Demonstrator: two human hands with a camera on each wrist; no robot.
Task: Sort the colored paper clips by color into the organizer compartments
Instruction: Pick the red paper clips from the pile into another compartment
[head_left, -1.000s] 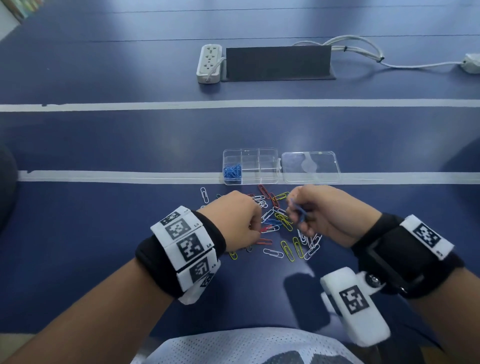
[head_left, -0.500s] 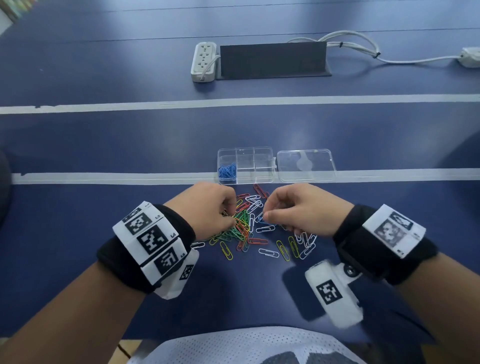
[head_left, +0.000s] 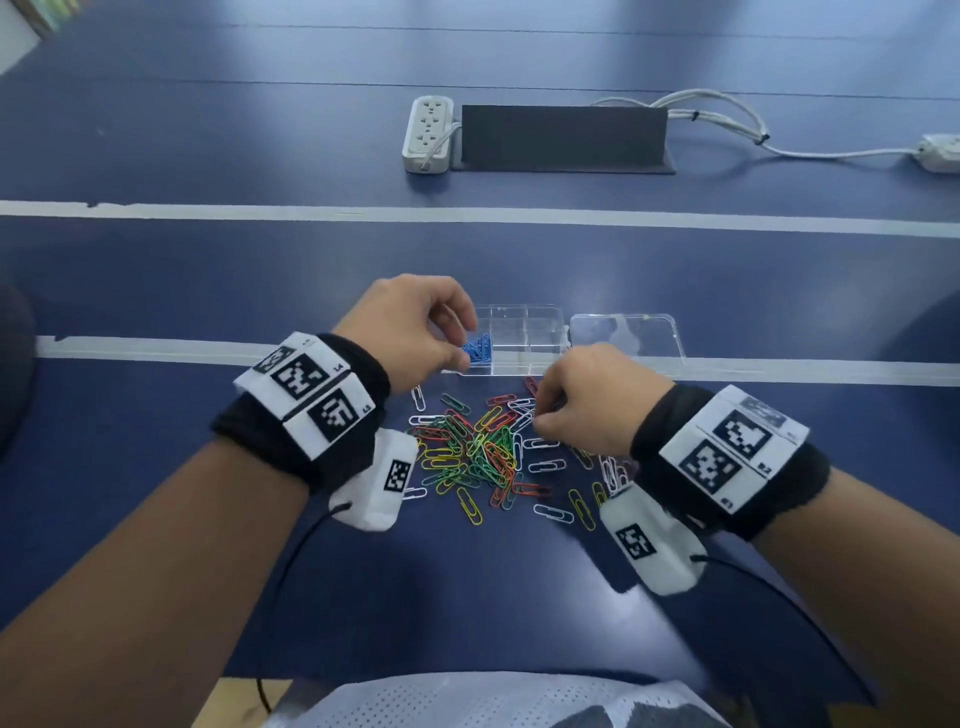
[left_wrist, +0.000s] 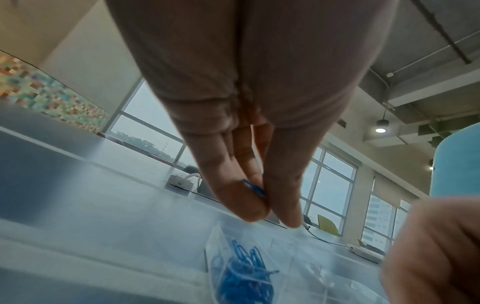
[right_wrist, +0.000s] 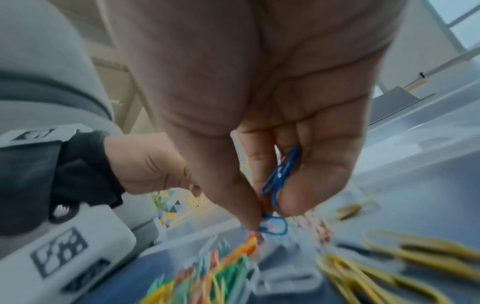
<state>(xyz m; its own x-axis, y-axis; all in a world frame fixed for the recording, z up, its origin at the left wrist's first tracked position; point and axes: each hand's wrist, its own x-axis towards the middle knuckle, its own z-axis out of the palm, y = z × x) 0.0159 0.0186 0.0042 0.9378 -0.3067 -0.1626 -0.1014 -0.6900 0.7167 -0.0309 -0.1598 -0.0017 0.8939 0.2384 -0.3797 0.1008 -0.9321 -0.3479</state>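
A clear organizer (head_left: 524, 318) sits on the blue table with its open lid (head_left: 626, 338) to the right. Its near-left compartment holds blue clips (head_left: 480, 352). My left hand (head_left: 464, 347) hovers just over that compartment, and in the left wrist view it (left_wrist: 270, 215) pinches a blue clip (left_wrist: 253, 188) above the stored blue clips (left_wrist: 241, 273). A mixed pile of coloured clips (head_left: 478, 452) lies in front of the organizer. At the pile's right edge my right hand (head_left: 537, 418) holds blue clips (right_wrist: 281, 172) in its curled fingers and pinches another blue clip (right_wrist: 275, 225) at its tips.
A white power strip (head_left: 427, 132), a black panel (head_left: 563, 137) and white cables (head_left: 727, 119) lie at the far side of the table. A white tape line (head_left: 156, 351) runs under the organizer. Loose yellow and white clips (head_left: 582, 506) lie near my right wrist.
My left hand has moved from the pile forward to the organizer's blue compartment with a blue clip. My right hand has stayed low at the pile's right edge.
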